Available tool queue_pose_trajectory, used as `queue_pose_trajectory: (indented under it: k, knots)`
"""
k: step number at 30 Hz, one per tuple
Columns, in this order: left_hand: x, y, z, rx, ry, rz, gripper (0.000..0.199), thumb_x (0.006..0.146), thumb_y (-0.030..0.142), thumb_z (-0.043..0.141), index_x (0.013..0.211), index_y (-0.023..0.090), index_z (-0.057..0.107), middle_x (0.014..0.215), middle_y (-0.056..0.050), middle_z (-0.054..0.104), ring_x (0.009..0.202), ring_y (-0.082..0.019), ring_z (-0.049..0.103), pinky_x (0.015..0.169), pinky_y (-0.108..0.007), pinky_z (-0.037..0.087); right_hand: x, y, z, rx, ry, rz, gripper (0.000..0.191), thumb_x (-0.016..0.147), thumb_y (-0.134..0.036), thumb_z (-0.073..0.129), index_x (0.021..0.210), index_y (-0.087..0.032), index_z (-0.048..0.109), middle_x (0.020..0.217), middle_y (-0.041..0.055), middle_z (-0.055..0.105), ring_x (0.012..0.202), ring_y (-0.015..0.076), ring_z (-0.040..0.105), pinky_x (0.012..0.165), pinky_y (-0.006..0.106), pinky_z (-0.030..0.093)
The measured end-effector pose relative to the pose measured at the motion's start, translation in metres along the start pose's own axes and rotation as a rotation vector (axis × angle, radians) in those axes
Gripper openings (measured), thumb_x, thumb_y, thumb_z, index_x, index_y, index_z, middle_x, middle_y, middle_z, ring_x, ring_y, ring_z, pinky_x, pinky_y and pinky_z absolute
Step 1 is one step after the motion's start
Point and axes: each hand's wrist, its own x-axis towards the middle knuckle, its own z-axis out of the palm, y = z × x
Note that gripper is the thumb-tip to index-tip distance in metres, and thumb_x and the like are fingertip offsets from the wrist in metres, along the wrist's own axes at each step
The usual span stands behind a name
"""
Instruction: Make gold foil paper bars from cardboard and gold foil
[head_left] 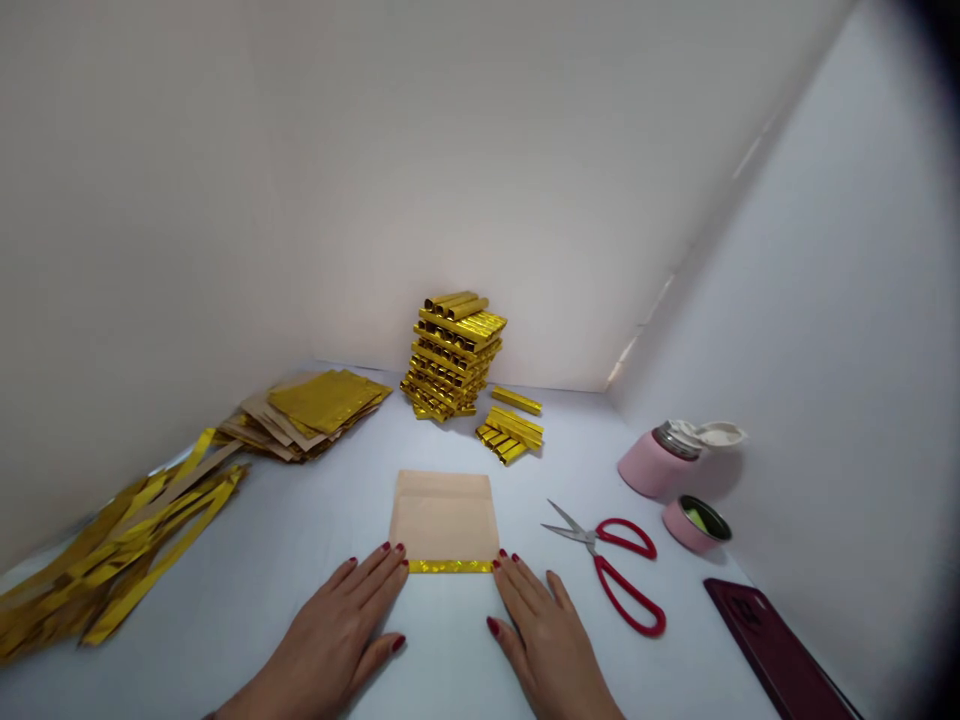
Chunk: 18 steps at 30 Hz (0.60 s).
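Note:
A beige sheet of paper (444,510) lies flat on the white table in front of me. Along its near edge runs a narrow folded strip showing the shiny gold side (450,566). The fingertips of my left hand (341,625) press on the left end of this fold. At the right end, my right hand (536,635) rests its fingertips in the same way. Both hands lie palm down with fingers stretched out, and neither grips anything. Scissors with red handles (628,592) lie spread apart to the right of my right hand.
Gold tubes (454,355) are stacked at the back, with several loose gold rolls (511,432) beside them. Gold sheets (322,408) and cut strips (150,520) lie left. A pink bottle (651,465), pink round container (686,530) and dark red phone (772,650) line the right.

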Motion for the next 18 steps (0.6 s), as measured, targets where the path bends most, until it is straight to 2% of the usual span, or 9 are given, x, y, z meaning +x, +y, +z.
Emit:
queue_pose_trajectory:
  k: [5, 8, 10, 12, 16, 18]
  knots:
    - [-0.006, -0.009, -0.007, 0.027, -0.071, -0.051, 0.050, 0.096, 0.043, 0.044, 0.142, 0.026, 0.035, 0.144, -0.005, 0.039, 0.127, -0.026, 0.045, 0.098, -0.042, 0.043, 0.006, -0.008, -0.008, 0.058, -0.089, 0.051, 0.044, 0.091, -0.027, 0.046, 0.134, -0.016, 0.049, 0.140, 0.0088, 0.044, 0.127, 0.0313, 0.044, 0.100, 0.058, 0.039]
    - [-0.003, -0.009, -0.012, 0.119, -0.063, -0.086, 0.047, 0.095, 0.041, 0.046, 0.138, 0.021, 0.044, 0.141, -0.010, 0.043, 0.124, -0.027, 0.048, 0.095, -0.042, 0.045, 0.016, -0.008, -0.015, 0.089, -0.148, 0.060, 0.047, 0.091, -0.029, 0.046, 0.136, -0.016, 0.045, 0.143, 0.0081, 0.039, 0.130, 0.0307, 0.039, 0.103, 0.059, 0.034]
    - [0.004, -0.004, -0.014, 0.183, 0.002, -0.089, 0.047, 0.094, 0.039, 0.046, 0.134, 0.015, 0.048, 0.141, -0.014, 0.043, 0.123, -0.028, 0.049, 0.095, -0.042, 0.045, 0.023, -0.007, -0.018, 0.100, -0.170, 0.061, 0.048, 0.091, -0.030, 0.045, 0.137, -0.016, 0.043, 0.144, 0.0080, 0.037, 0.132, 0.0301, 0.036, 0.105, 0.059, 0.031]
    - [0.014, 0.005, -0.016, 0.213, 0.107, -0.076, 0.045, 0.095, 0.038, 0.043, 0.132, 0.013, 0.049, 0.141, -0.015, 0.043, 0.125, -0.029, 0.047, 0.097, -0.043, 0.042, 0.029, -0.005, -0.018, 0.110, -0.176, 0.057, 0.050, 0.091, -0.030, 0.045, 0.138, -0.015, 0.042, 0.145, 0.0079, 0.037, 0.133, 0.0298, 0.035, 0.105, 0.059, 0.029]
    - [0.029, 0.026, -0.020, 0.267, 0.333, -0.167, 0.044, 0.096, 0.032, 0.040, 0.135, 0.014, 0.044, 0.143, -0.017, 0.041, 0.131, -0.031, 0.038, 0.105, -0.051, 0.026, 0.032, -0.004, -0.015, 0.122, -0.167, 0.045, 0.049, 0.091, -0.029, 0.045, 0.138, -0.014, 0.042, 0.145, 0.0080, 0.038, 0.133, 0.0294, 0.036, 0.105, 0.058, 0.030]
    - [0.033, 0.037, -0.020, 0.282, 0.370, -0.149, 0.044, 0.096, 0.024, 0.039, 0.139, 0.016, 0.039, 0.143, -0.014, 0.042, 0.132, -0.029, 0.037, 0.108, -0.051, 0.020, 0.031, -0.003, -0.013, 0.122, -0.147, 0.043, 0.048, 0.091, -0.028, 0.045, 0.137, -0.014, 0.043, 0.144, 0.0085, 0.038, 0.132, 0.0296, 0.036, 0.104, 0.058, 0.032]
